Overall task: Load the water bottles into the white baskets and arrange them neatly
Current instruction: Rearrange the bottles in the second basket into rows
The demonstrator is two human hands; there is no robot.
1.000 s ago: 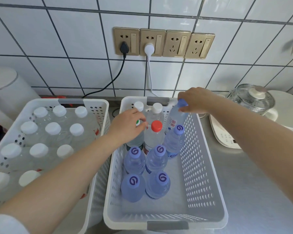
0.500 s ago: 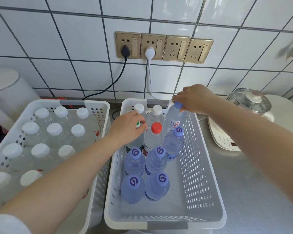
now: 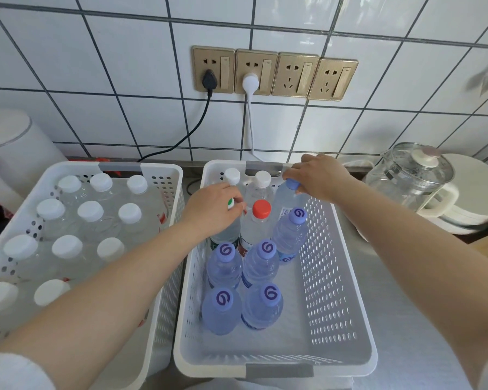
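Right basket (image 3: 347,327), near end: four purple-capped bottles (image 3: 223,311) upright in two pairs; a fifth stands further back on the right. Beyond them, a red-capped bottle (image 3: 261,209). Left hand (image 3: 212,212) curls over the green-capped bottle (image 3: 228,220) just left of it, fingers round its top. Far right corner: right hand (image 3: 321,178) pinches the blue cap of a tilted bottle (image 3: 286,197) hanging below the fingertips. Left basket (image 3: 168,175) holds white-capped bottles.

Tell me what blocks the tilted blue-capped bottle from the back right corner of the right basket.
Nothing visible. The right hand grips the tilted blue-capped bottle by its cap, and the right basket shows bare floor there.
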